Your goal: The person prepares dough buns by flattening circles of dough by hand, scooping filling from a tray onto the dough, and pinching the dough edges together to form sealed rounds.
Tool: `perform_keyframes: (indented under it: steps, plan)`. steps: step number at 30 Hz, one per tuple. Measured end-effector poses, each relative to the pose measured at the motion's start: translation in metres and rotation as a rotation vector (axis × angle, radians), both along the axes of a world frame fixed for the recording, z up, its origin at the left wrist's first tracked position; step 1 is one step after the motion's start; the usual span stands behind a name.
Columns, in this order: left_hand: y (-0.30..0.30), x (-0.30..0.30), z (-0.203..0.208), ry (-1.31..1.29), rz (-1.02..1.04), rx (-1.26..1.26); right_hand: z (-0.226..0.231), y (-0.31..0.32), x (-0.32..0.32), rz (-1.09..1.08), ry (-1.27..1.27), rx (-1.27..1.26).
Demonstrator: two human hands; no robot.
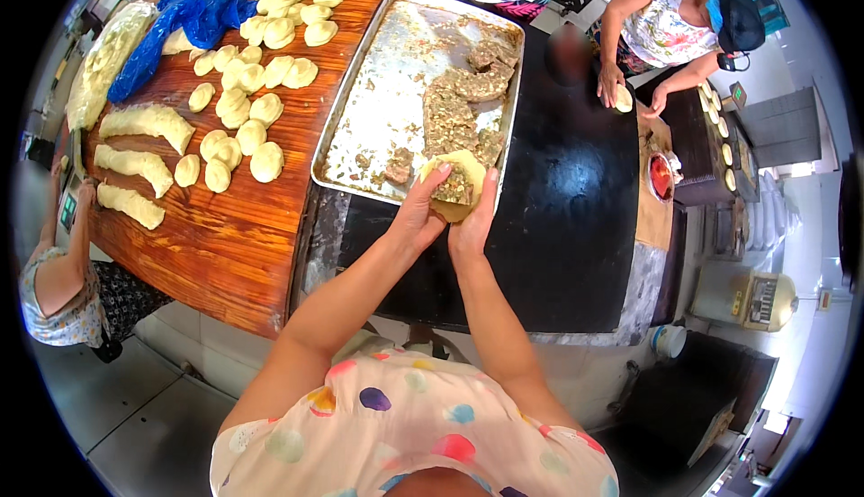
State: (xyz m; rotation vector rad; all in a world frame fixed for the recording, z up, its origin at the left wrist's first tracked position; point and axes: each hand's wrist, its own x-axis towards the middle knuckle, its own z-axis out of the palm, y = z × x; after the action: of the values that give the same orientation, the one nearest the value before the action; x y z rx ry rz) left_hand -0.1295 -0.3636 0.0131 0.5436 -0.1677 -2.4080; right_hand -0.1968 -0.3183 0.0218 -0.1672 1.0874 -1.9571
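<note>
Between my two hands is a flat round dough wrapper [458, 212] with a heap of chopped brownish-green filling [457, 188] on it. My left hand [419, 205] grips its left edge, the thumb at the rim. On the opposite edge my right hand [475, 220] closes round the dough. Both hands are over the near edge of a large metal tray [360, 119]. More of the same filling [448, 112] lies in the tray's right half, with smears and crumbs across the bare metal.
Left, a wooden table [225, 263] bears many dough rounds [267, 162], dough strips [131, 166] and a blue plastic sheet [180, 29]. A black worktop [567, 227] lies right. Co-workers stand far right [670, 29] and left [58, 290]. A bowl with red contents [661, 177] stands at right.
</note>
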Motion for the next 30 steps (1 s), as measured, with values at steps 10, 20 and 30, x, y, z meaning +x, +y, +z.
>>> perform_keyframes:
  steps: [10,20,30]
  plan:
    - [-0.011,0.062,-0.042,-0.091,0.120,0.119,-0.066,0.025,-0.065,0.117,0.382,0.361]
    - [-0.020,0.142,-0.044,-0.032,0.127,0.123,-0.128,-0.004,-0.077,0.532,1.408,0.738]
    - [-0.013,0.147,-0.033,0.128,0.122,0.143,-0.128,-0.028,-0.044,0.595,1.682,0.847]
